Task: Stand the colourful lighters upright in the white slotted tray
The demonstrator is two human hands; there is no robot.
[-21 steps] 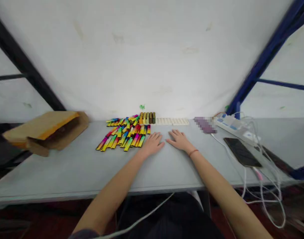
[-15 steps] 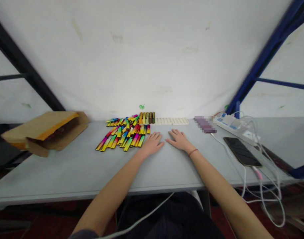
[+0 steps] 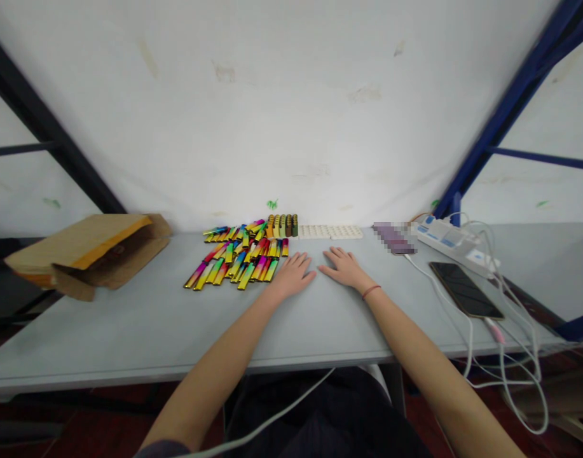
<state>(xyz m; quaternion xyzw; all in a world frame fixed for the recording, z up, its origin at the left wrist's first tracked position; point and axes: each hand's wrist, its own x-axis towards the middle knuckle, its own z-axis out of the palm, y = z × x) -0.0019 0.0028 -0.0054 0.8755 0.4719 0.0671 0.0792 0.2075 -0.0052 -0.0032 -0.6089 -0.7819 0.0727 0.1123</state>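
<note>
Left hand [image 3: 294, 277]: flat, palm down on the grey table [image 3: 129, 337], just below centre frame; fingers slightly apart, thumb out to the right, clamped on nothing.
Right hand [image 3: 343, 268]: likewise palm down, well short of touching the left; fingers a little spread, thumb pointing left, grip empty; red band [image 3: 371, 291] round the wrist.
Shiny strips [image 3: 246, 277]: loosely heaped left of centre, rainbow and gold, near the left fingertips.
Upright pieces [image 3: 282, 226]: standing in rows at centre, orange to dark.
White rack [image 3: 330, 232]: just right of those, along the wall.
Cardboard box [image 3: 81, 238]: far left, gaping rightward.
Dark phone [image 3: 464, 289]: lying lower right, below the power strip [image 3: 456, 240].
</note>
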